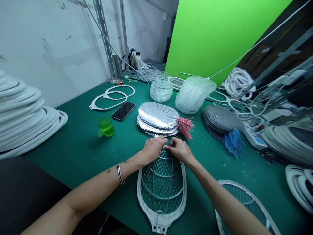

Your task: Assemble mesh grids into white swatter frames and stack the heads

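A white racket-shaped frame with wire mesh (161,192) lies on the green mat (80,166), its handle towards me. My left hand (153,150) and my right hand (178,150) meet at its far end, fingers gathered on the mesh at the top of the frame. What they pinch is partly hidden by the fingers. A second meshed frame (244,202) lies at the lower right, under my right forearm. Just beyond my hands sits a stack of silver mesh panels (157,117) with a tuft of pink wires (185,127).
A grey mesh stack with blue wires (221,119), a green cup (106,128), a phone (123,111) and white loop frames (111,97) lie on the mat. Clear coils (194,94) stand beyond. White frame stacks (24,120) rise at the left; cables and a power strip (254,135) crowd the right.
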`<state>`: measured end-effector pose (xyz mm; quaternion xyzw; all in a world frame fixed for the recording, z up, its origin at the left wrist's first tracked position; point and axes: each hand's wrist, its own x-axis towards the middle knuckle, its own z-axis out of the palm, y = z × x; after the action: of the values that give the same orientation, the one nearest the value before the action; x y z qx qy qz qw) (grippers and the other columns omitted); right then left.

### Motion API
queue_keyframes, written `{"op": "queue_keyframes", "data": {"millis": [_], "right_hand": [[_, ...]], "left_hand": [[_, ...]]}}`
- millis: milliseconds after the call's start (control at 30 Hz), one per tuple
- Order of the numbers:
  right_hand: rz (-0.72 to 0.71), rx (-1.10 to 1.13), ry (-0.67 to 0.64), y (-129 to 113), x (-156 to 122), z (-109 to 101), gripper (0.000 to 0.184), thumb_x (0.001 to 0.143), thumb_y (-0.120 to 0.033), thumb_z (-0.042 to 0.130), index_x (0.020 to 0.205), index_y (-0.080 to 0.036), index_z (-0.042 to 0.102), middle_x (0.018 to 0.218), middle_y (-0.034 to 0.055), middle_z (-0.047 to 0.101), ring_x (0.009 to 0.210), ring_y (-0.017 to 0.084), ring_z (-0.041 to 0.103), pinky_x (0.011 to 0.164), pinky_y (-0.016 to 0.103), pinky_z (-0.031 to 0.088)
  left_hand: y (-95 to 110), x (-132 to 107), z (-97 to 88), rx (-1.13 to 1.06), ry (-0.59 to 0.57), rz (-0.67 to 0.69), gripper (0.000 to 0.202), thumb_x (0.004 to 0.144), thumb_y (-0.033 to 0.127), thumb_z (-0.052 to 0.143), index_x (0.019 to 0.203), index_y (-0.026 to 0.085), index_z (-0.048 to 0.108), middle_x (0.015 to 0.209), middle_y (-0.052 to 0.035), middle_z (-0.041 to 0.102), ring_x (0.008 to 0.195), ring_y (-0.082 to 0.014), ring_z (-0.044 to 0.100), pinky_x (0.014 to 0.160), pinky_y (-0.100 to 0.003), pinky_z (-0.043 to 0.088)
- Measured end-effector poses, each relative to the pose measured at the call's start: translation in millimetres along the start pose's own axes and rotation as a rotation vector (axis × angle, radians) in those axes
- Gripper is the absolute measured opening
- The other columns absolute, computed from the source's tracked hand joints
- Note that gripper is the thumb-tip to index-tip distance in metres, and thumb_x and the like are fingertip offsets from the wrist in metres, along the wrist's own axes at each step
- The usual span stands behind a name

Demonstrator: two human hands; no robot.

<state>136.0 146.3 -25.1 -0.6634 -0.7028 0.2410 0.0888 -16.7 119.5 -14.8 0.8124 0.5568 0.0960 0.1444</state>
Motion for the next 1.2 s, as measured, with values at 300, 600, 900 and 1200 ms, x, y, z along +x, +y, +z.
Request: {"op": "queue_keyframes", "data": {"millis": [300, 600, 900, 1200], "right_hand": [[-0.317, 0.047, 0.306, 22.8, -147.0, -11.7, 0.021, 0.092, -0.042, 0.055, 0.090, -0.022, 0.061, 0.081, 0.0026, 0.066, 0.073, 0.016, 0.059, 0.067, 0.028, 0.041], [-0.760, -0.092, 0.290, 33.0, -256.2, 46.0, 0.031, 0.091, -0.010, 0.056, 0.118, -0.023, 0.064, 0.107, 0.0026, 0.072, 0.091, 0.017, 0.064, 0.085, 0.034, 0.042], [-0.766, -0.102, 0.269, 26.2, -250.8, 39.3, 0.024, 0.092, -0.012, 0.053, 0.110, -0.021, 0.067, 0.099, 0.0023, 0.073, 0.089, 0.018, 0.063, 0.089, 0.037, 0.039], [-0.743, -0.082, 0.233, 27.9, -248.4, 40.3, 0.025, 0.092, -0.014, 0.054, 0.112, -0.023, 0.066, 0.097, 0.0014, 0.073, 0.088, 0.016, 0.063, 0.091, 0.038, 0.038]], "left_hand": [[2.6, -88.5, -16.4, -0.324, 0.114, 0.326, 0.018, 0.098, 0.031, 0.049, 0.098, 0.018, 0.061, 0.099, -0.0048, 0.064, 0.090, -0.0154, 0.061, 0.078, -0.026, 0.047], [-4.4, -181.9, 13.7, -0.208, -0.027, 0.616, 0.033, 0.097, 0.006, 0.037, 0.105, 0.019, 0.066, 0.103, -0.0062, 0.068, 0.096, -0.0161, 0.061, 0.085, -0.028, 0.048], [-3.2, -181.0, 16.7, -0.172, 0.026, 0.619, 0.036, 0.096, 0.005, 0.034, 0.107, 0.017, 0.065, 0.101, -0.0080, 0.067, 0.094, -0.0159, 0.060, 0.085, -0.029, 0.051], [-1.9, -175.8, 12.5, -0.130, 0.008, 0.690, 0.032, 0.097, 0.008, 0.035, 0.104, 0.016, 0.066, 0.101, -0.0086, 0.068, 0.095, -0.0171, 0.061, 0.084, -0.029, 0.051]]}}
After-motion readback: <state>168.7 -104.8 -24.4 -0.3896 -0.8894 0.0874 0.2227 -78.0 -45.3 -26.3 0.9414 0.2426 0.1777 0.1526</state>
